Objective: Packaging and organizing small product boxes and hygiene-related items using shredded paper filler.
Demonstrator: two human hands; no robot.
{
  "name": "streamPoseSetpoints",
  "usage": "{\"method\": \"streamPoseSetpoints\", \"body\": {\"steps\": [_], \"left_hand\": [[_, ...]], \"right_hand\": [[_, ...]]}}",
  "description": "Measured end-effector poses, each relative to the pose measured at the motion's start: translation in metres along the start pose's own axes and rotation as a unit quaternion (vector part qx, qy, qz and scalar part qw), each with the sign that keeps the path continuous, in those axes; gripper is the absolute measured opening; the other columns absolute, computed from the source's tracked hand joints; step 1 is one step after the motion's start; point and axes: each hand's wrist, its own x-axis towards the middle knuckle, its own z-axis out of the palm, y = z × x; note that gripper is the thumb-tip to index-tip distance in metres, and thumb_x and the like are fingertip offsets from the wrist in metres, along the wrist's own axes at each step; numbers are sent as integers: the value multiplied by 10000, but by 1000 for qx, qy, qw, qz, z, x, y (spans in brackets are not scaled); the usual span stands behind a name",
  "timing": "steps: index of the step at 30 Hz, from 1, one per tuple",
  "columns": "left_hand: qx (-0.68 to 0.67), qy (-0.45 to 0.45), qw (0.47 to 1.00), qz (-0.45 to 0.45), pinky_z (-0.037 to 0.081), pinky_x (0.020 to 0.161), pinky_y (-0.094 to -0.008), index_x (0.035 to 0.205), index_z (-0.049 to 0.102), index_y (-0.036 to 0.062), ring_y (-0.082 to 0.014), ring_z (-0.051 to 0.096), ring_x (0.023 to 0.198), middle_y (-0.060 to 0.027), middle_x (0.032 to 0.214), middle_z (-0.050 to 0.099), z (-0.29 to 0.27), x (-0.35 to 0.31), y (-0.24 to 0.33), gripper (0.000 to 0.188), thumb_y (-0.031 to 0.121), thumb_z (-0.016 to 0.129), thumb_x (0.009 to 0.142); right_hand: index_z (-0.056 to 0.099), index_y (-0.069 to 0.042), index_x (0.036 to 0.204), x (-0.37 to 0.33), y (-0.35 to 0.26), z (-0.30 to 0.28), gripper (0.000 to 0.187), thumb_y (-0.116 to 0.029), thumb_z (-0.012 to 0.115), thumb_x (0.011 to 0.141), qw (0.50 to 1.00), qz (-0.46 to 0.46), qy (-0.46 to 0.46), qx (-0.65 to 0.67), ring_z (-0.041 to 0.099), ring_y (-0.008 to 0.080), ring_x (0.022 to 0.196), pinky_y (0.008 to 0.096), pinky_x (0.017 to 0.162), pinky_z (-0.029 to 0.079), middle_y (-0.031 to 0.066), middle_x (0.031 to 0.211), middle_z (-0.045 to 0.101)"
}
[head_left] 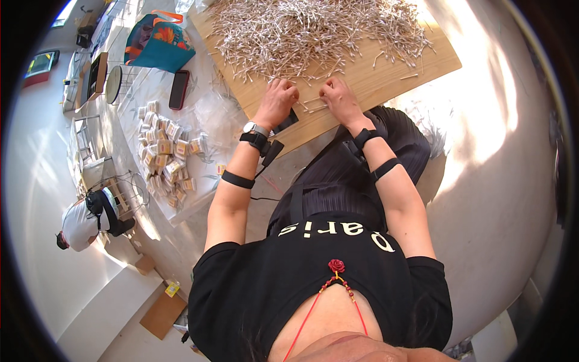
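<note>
Left hand (277, 99): fingers curling shut at the near edge of the heap, pinching thin white cotton swabs (313, 33). Right hand (341, 99): likewise closing on a few swabs, their long axes running across, toward the left hand. Heap is lying just beyond both hands, equally near, spreading over the pale wooden board counter (434, 57). Small boxed packets (166, 157) are lying well left.
</note>
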Motion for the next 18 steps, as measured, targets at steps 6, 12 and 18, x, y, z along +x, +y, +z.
{"method": "streamPoseSetpoints", "body": {"steps": [6, 12, 18], "left_hand": [[2, -21, 1000, 0, 464, 999, -436, 967, 665, 84, -328, 576, 1130, -91, 1094, 627, -1, -4, -14, 92, 128, 710, 899], [-5, -22, 1000, 20, 484, 955, -422, 952, 674, 108, -308, 598, 1103, -73, 1057, 639, -7, -3, -12, 106, 156, 743, 888], [9, -49, 998, 28, 480, 961, -419, 960, 670, 118, -291, 607, 1095, -59, 1047, 646, -8, 0, -2, 132, 164, 762, 877]], "right_hand": [[670, -53, 914, 2, 6, -1, 127, -63, 760, 825, 1000, 14, -5, 6, 634, 347, 1014, 453, 883, 519, 129, 998, 642], [675, -74, 917, -3, 4, -3, 97, -99, 745, 855, 1000, 14, -17, -21, 636, 329, 1019, 450, 880, 509, 106, 1003, 642], [686, -97, 919, -5, -3, -4, 85, -114, 747, 862, 999, 23, -38, -17, 640, 309, 1037, 445, 898, 493, 89, 1010, 645]]}}
